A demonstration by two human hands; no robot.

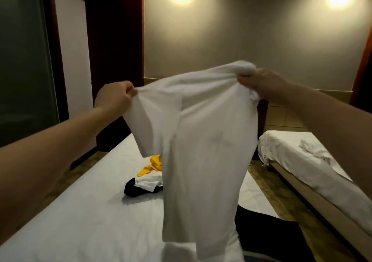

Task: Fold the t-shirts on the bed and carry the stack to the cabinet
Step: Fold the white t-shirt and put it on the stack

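White t-shirt (201,140): held up at frame centre above the bed (80,211), long axis hanging straight down from both grips. Left grip (115,98) pinched one shoulder. Right grip (259,82), higher in frame, clutched the other shoulder, bunched. Hem hard to make out at bottom edge. Yellow shirt (153,165) and black-and-white garment (141,185) lay partly hidden behind it.
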